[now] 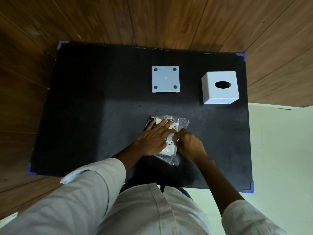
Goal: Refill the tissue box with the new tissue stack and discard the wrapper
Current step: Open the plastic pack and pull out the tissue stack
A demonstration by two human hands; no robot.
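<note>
Right hand point(189, 145): fingertips pinched together on the clear wrapper point(182, 123) at the pack's right edge. Left hand point(153, 138): fingers spread flat, pressing the tissue stack point(169, 146) down on the black mat point(101, 116). Pack's long axis runs toward and away from the person. Tissue box point(220, 94) stands well apart, far right; its base plate point(165, 79) lies separately, straight ahead.
</note>
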